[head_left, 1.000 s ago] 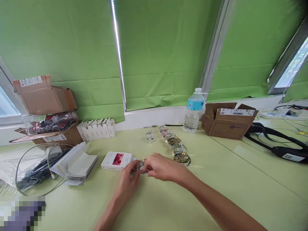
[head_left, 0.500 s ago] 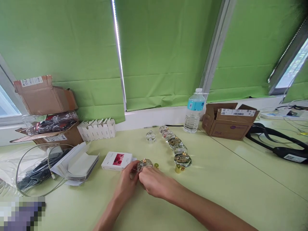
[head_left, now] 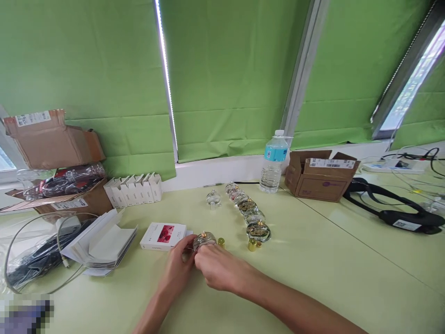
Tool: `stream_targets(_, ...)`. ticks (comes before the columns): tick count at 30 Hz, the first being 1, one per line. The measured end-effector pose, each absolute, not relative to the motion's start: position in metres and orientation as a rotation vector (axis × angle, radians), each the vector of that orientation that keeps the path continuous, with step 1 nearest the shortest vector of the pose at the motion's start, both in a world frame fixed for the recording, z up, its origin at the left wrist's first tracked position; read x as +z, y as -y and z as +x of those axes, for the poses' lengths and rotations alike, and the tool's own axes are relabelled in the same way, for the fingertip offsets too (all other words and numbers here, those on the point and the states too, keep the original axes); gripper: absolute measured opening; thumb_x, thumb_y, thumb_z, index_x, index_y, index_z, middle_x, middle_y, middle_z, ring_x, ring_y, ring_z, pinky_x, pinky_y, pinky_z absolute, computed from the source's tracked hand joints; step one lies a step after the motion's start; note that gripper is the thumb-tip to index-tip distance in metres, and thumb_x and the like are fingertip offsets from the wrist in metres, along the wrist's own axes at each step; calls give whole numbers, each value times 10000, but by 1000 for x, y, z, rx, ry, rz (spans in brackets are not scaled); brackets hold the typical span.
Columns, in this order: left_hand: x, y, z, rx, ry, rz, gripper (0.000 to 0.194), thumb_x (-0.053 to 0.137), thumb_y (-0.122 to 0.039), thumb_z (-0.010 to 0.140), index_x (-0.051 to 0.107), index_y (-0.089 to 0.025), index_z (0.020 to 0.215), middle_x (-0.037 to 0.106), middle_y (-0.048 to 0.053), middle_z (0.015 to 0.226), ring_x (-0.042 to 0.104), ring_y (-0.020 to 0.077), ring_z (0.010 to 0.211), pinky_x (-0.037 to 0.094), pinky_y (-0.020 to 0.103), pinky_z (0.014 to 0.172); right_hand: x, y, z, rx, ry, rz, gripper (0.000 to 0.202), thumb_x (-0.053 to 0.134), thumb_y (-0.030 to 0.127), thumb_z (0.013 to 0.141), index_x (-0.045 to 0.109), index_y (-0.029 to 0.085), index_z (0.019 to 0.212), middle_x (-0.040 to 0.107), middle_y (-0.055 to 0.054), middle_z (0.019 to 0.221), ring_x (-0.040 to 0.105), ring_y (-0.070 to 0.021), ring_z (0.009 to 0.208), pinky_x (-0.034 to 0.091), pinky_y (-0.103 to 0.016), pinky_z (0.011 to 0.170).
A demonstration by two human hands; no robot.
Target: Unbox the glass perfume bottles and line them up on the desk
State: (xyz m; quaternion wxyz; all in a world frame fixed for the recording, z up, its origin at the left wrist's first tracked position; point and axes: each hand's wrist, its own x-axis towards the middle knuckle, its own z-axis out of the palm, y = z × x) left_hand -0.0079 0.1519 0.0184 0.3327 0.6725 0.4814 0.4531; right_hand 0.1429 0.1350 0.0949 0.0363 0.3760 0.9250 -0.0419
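A round clear glass perfume bottle (head_left: 204, 238) with a gold spray nozzle stands upright on the table, its lower front hidden by my hands. My left hand (head_left: 178, 266) grips its left side, thumb and fingers closed against the glass. Curled at the front of the same bottle is my right hand (head_left: 218, 268); its fingertips are turned away, so what they pinch is hidden. A gold cap (head_left: 221, 242) stands just right of the bottle. Left of it lies a white perfume box (head_left: 162, 236) with a red picture, close to my left fingers.
Several similar bottles (head_left: 254, 216) run in a diagonal row, with another gold cap (head_left: 252, 245) at its near end. One separate bottle (head_left: 213, 197) stands behind. White cartons (head_left: 134, 191), a water bottle (head_left: 274, 162), a cardboard box (head_left: 318, 178) and folded white card (head_left: 100, 243) surround them.
The whole view has shifted slightly, so things appear farther left. Both hands stay at the same perfume bottle, with hardly any change in their pose.
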Motion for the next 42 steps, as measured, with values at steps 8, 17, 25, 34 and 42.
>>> stream_targets(8, 24, -150, -8, 1150, -1243, 1756, 375, 529, -154, 756, 597, -209, 1120, 673, 79, 1104, 629, 225, 978, 501, 380, 874, 98, -135, 144, -125, -2849, 1171, 226, 495, 18, 694, 687, 91, 787, 682, -146, 800, 634, -236, 764, 418, -277, 598)
stream_targets(17, 28, -148, -7, 1171, -1255, 1755, 366, 546, -167, 740, 622, -200, 1096, 689, 87, 1069, 640, 236, 947, 517, 385, 852, 101, -134, 143, -119, -2831, 1158, 226, 514, 10, 700, 692, 87, 815, 684, -151, 811, 641, -245, 780, 444, -285, 626)
stream_targets(25, 29, -149, -6, 1205, -1278, 1754, 344, 568, -200, 723, 647, -202, 1057, 714, 77, 971, 657, 239, 896, 531, 388, 820, 96, -134, 144, -109, -2819, 1154, 244, 525, -5, 707, 686, 64, 877, 682, -161, 860, 641, -252, 839, 451, -284, 663)
stream_targets(34, 26, -150, -8, 1170, -1283, 1749, 388, 536, -160, 720, 627, -205, 1095, 700, 78, 1034, 645, 233, 939, 514, 382, 852, 100, -131, 139, -118, -2828, 1100, 277, 495, -29, 700, 700, 57, 865, 690, -163, 833, 637, -240, 801, 427, -285, 654)
stream_targets(42, 26, -149, -9, 1149, -1301, 1749, 391, 530, -161, 730, 618, -210, 1107, 694, 70, 1051, 646, 228, 939, 510, 379, 863, 99, -135, 142, -129, -2801, 1100, 289, 496, -40, 686, 706, 105, 823, 682, -120, 773, 622, -212, 761, 399, -257, 602)
